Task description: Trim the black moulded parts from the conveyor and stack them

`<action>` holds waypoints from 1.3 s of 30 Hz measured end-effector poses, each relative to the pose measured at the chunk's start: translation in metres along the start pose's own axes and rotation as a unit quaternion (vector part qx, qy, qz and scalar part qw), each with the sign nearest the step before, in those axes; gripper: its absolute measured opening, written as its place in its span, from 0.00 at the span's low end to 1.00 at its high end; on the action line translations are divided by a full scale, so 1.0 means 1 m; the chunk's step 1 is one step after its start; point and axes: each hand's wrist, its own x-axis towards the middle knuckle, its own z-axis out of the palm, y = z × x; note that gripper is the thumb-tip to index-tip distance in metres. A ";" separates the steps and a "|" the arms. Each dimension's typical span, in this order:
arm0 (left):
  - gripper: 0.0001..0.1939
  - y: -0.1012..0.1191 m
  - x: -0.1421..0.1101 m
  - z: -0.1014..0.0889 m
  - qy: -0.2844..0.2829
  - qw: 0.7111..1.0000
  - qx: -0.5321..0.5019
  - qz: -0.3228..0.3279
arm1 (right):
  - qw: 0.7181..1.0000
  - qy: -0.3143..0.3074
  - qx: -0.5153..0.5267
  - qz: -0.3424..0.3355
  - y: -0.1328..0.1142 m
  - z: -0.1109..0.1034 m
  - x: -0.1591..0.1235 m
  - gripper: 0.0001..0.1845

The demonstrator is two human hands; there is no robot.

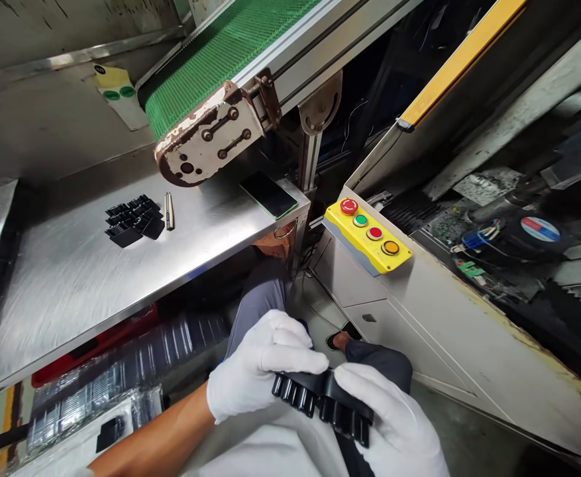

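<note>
Both my hands wear white gloves and hold one black ribbed plastic part (322, 401) over my lap at the bottom centre. My left hand (260, 368) is closed over the part's left end, fingers curled on top. My right hand (394, 427) grips the right end, thumb pressed on its upper face. A row of short round pegs shows along the part's lower edge.
A steel table (71, 278) spreads to the left with a small pile of black parts (134, 220), a metal pen-like rod (169, 211) and a phone (269, 195). Above it ends a green conveyor belt (220, 50). A yellow button box (368, 234) sits at the right. Clear plastic trays (101, 391) lie under the table.
</note>
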 end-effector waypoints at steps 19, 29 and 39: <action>0.19 0.018 0.005 0.018 0.023 0.774 -0.373 -0.511 | 0.745 0.086 0.502 0.432 -0.012 0.037 -0.009 0.19; 0.18 0.011 0.006 0.006 -0.012 0.809 -0.197 -0.554 | 0.802 0.099 0.410 0.422 -0.010 0.028 -0.005 0.17; 0.23 0.003 0.004 0.009 0.016 0.786 -0.260 -0.560 | 0.799 0.090 0.418 0.423 0.012 0.040 -0.022 0.11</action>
